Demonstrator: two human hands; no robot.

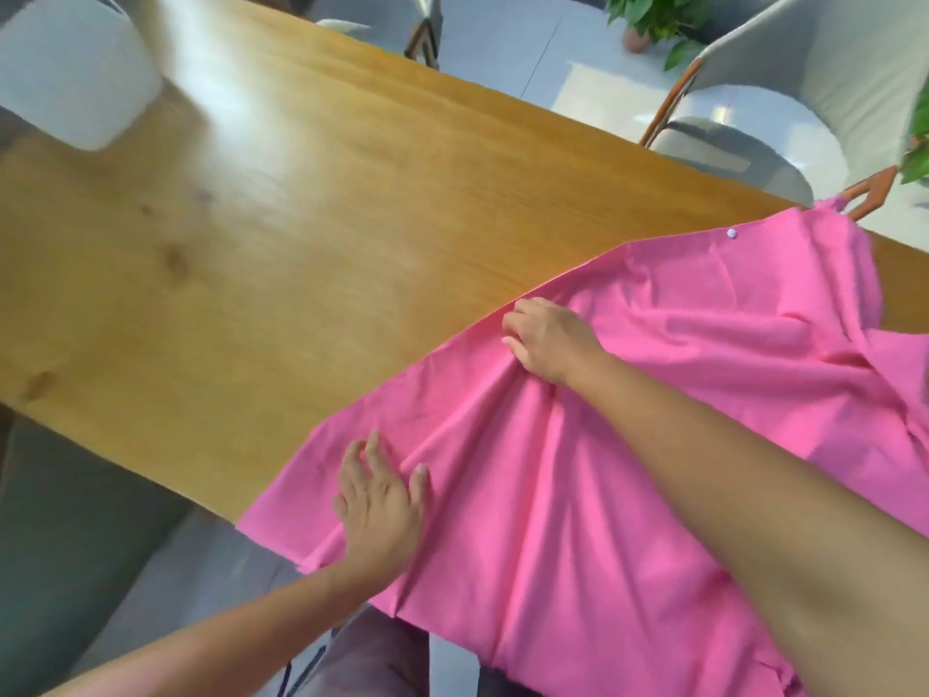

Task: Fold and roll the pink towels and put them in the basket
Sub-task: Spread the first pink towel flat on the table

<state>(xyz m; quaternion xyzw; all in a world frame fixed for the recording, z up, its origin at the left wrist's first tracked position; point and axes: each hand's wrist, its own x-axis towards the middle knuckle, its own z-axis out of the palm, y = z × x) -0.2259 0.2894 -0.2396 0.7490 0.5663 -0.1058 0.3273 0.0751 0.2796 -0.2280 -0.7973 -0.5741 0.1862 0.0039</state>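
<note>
A large pink towel (653, 394) lies spread and wrinkled over the right part of the wooden table (226, 244), its near side hanging over the table's front edge. My left hand (382, 500) rests flat on the towel near its left corner, fingers straight and spread. My right hand (545, 339) lies on the towel close to its far edge, fingers curled down onto the cloth; whether they pinch it I cannot tell. A white basket (75, 67) stands blurred at the table's far left.
Grey chairs (804, 93) with wooden legs stand beyond the table at the right. Green plants (653, 17) sit on the floor behind. A small white dot (731, 233) lies near the towel's far corner. Bare tabletop stretches left of the towel.
</note>
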